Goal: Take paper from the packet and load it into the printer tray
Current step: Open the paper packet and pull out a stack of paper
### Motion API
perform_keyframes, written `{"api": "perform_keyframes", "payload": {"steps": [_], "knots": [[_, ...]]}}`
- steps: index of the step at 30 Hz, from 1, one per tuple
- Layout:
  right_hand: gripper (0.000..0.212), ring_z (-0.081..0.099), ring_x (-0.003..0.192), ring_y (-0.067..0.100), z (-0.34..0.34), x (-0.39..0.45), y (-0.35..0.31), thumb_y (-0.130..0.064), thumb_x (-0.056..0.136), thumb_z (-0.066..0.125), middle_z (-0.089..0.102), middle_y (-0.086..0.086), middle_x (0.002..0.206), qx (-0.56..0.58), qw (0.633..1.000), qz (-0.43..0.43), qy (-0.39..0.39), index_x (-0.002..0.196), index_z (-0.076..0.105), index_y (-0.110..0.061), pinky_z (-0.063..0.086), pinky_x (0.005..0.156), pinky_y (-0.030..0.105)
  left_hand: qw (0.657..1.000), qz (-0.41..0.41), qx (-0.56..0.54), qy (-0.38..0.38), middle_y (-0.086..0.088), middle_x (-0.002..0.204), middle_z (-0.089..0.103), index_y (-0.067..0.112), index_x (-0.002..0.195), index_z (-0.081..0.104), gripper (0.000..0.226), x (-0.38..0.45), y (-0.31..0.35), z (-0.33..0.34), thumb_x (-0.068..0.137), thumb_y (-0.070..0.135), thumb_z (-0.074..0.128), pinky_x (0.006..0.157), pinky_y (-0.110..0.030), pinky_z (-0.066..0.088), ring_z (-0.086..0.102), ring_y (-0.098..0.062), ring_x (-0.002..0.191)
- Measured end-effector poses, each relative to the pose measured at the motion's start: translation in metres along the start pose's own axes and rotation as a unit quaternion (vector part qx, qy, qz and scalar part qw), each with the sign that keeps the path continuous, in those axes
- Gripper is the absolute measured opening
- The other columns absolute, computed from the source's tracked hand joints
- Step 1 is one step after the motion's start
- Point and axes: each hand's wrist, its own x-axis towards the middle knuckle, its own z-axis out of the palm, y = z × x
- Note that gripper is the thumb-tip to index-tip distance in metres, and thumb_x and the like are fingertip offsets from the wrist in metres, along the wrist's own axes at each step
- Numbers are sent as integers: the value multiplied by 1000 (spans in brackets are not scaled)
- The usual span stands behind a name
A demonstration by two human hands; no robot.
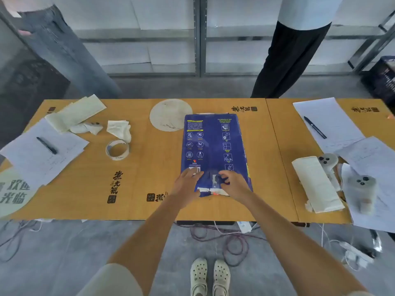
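Observation:
A dark blue paper packet with white icons lies flat in the middle of the wooden table, its long side running away from me. Its near end flap is partly torn, with white showing underneath. My left hand rests flat on the near left corner of the packet. My right hand pinches the wrapper flap at the near end, fingers curled on it. No printer or tray is in view.
A tape roll, crumpled tissues and papers with a pen lie on the left. Sheets with a pen, a wrapped white bundle and two controllers lie on the right. Two people stand behind the table. Cables lie on the floor.

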Motion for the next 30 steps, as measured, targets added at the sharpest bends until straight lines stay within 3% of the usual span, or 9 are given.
{"api": "perform_keyframes", "payload": {"steps": [4, 13, 18, 22, 24, 26, 30], "knots": [[29, 60, 100, 27, 4, 16, 1, -7, 86, 54, 63, 10, 112, -95, 995, -26, -3, 114, 61, -8, 52, 83, 42, 998, -1, 48, -27, 0, 156, 19, 21, 145, 24, 65, 6, -1, 10, 89, 25, 56, 110, -37, 33, 14, -22, 145], [11, 62, 91, 27, 17, 29, 6, -19, 89, 57, 68, 6, 102, -162, 986, -5, 27, 96, 62, -14, 43, 64, 30, 999, 3, 45, 9, 1, 154, 21, 20, 145, 26, 66, 3, 0, 15, 87, 14, 57, 106, -34, 38, 13, -20, 145], [9, 61, 89, 24, 14, 23, 8, -16, 88, 59, 64, 4, 100, -116, 992, -24, 32, 90, 67, -13, 39, 61, 26, 999, 0, 46, 29, -1, 153, 23, 19, 145, 26, 69, 1, 3, 18, 85, 11, 60, 107, -34, 38, 14, -21, 145], [10, 60, 91, 25, 13, 7, 18, -17, 84, 59, 61, 5, 98, -144, 987, -61, -37, 84, 67, -12, 38, 63, 28, 999, -1, 38, 34, 0, 154, 22, 19, 146, 24, 70, 0, 2, 20, 85, 11, 59, 109, -34, 36, 12, -21, 145], [13, 61, 93, 27, 17, -3, 22, -20, 85, 55, 63, 5, 99, -161, 982, -57, -77, 85, 65, -11, 45, 67, 33, 999, 1, 31, 35, 0, 154, 21, 19, 146, 24, 70, -1, 1, 20, 85, 11, 59, 109, -34, 36, 12, -20, 145], [13, 61, 95, 25, 20, -10, 26, -22, 83, 57, 64, 2, 102, -181, 977, -63, -97, 87, 66, -14, 51, 74, 35, 999, 7, 24, 46, 0, 151, 24, 18, 144, 27, 69, -3, 2, 20, 84, 11, 60, 108, -33, 37, 16, -19, 144], [13, 60, 93, 21, 17, -19, 27, -24, 75, 67, 65, -1, 101, -241, 953, -106, -147, 87, 69, -20, 46, 75, 32, 998, 8, 28, 64, 1, 143, 33, 19, 140, 33, 68, -6, 5, 22, 80, 12, 65, 99, -29, 44, 29, -17, 136]]}}
